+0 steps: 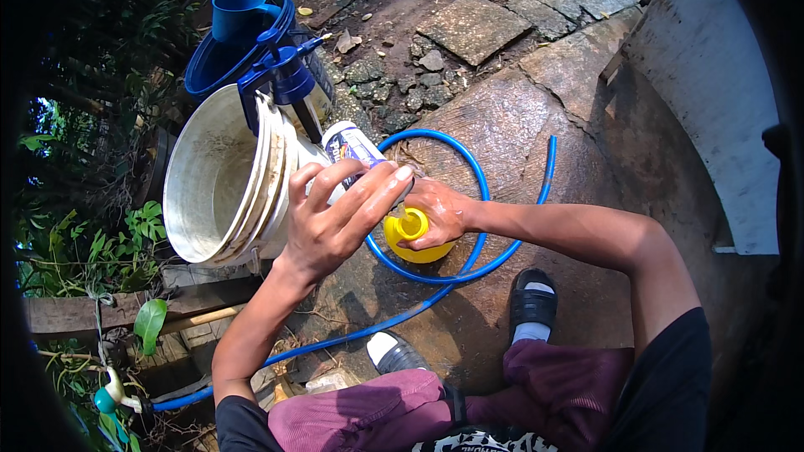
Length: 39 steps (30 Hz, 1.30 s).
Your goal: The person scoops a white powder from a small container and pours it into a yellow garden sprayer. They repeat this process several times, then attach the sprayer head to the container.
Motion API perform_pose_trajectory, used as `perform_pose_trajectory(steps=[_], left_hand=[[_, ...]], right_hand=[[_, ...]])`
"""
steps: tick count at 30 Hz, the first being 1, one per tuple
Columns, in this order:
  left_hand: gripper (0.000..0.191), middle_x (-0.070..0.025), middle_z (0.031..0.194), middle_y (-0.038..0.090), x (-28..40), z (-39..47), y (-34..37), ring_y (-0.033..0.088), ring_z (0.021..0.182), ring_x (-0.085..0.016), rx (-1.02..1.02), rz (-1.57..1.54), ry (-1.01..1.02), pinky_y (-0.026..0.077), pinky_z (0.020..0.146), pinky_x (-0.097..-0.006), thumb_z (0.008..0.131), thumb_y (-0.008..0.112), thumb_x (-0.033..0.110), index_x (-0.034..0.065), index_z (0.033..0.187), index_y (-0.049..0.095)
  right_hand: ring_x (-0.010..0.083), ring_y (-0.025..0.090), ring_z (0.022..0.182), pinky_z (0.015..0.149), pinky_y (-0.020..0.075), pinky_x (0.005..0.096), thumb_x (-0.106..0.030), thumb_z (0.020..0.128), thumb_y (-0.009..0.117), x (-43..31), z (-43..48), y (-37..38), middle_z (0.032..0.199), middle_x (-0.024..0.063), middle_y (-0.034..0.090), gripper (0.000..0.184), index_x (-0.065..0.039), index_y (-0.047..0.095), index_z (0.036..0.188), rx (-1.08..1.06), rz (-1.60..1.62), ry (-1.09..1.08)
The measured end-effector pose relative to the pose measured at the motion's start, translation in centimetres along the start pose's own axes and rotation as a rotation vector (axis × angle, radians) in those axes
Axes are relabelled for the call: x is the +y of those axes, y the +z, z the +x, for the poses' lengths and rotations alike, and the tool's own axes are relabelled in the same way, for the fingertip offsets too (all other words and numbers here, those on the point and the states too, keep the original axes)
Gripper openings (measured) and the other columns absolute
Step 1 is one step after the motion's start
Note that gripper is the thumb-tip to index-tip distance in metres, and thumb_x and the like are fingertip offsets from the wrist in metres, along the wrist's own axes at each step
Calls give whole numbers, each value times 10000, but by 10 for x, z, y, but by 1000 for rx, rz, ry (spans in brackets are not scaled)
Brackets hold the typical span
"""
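A yellow plastic bottle, its mouth uncapped and facing up, stands on the wet ground. My right hand is wrapped around its neck and shoulder. Above the mouth, my left hand pinches a small dark-rimmed object, mostly hidden by the fingers; clear liquid seems to run from it to the opening. Just beyond my left hand is a white bottle with a purple printed label, partly covered by the fingers. A dark blue pump sprayer head with a black tube hangs at the rim of a white bucket.
Stacked white buckets lie tilted at left. Behind them a blue mug rests on a blue container. A blue hose loops around the yellow bottle and runs to a tap. A white panel stands at right; stone slabs lie ahead.
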<state>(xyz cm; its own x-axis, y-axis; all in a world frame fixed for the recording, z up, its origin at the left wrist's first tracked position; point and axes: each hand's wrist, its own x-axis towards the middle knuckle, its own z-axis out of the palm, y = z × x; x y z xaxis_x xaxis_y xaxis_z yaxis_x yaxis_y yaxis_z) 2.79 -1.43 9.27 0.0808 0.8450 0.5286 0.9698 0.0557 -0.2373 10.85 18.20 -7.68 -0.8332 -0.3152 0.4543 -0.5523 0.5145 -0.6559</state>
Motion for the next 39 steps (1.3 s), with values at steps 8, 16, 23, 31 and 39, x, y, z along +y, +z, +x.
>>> perform_pose_trajectory(steps=[8, 16, 23, 31, 39], left_hand=[[556, 46, 1270, 731, 1, 2, -1, 624, 1072, -176, -9, 10, 22, 398, 953, -389, 825, 788, 110, 178, 1354, 630], [550, 49, 1300, 722, 4, 1, -1, 609, 1089, -157, -54, 18, 28, 383, 945, -373, 827, 779, 150, 194, 1361, 650], [514, 77, 1352, 669, 15, -12, 14, 578, 1158, -116, -185, 46, 56, 354, 1029, -367, 920, 659, 241, 206, 1431, 626], [749, 29, 1319, 675, 21, -16, 30, 585, 1184, -166, -322, -55, -46, 337, 1063, -406, 801, 766, 199, 141, 1509, 529], [791, -190, 1298, 675, -81, 18, -59, 707, 1137, -233, 283, -436, -573, 569, 1004, -354, 792, 895, 177, -8, 1458, 510]], right_hand=[[424, 643, 1011, 878, 515, 516, -498, 753, 800, 4, 1, 5, 1051, 197, 652, 601, -34, 624, 1094, 26, -12, -30], [422, 645, 1030, 880, 514, 520, -497, 759, 796, 7, 0, 6, 1061, 201, 653, 598, -33, 628, 1097, -33, 54, 8], [421, 647, 1071, 931, 520, 509, -486, 776, 779, 7, 0, 8, 1153, 212, 670, 614, -49, 645, 1185, -41, 10, -5], [418, 639, 1088, 935, 513, 506, -494, 769, 773, 7, 0, 5, 1169, 193, 674, 628, -70, 650, 1215, -88, 23, 16], [376, 655, 1159, 978, 516, 498, -442, 778, 804, 3, 2, 0, 1249, 162, 675, 598, -84, 645, 1230, -56, 68, -3]])
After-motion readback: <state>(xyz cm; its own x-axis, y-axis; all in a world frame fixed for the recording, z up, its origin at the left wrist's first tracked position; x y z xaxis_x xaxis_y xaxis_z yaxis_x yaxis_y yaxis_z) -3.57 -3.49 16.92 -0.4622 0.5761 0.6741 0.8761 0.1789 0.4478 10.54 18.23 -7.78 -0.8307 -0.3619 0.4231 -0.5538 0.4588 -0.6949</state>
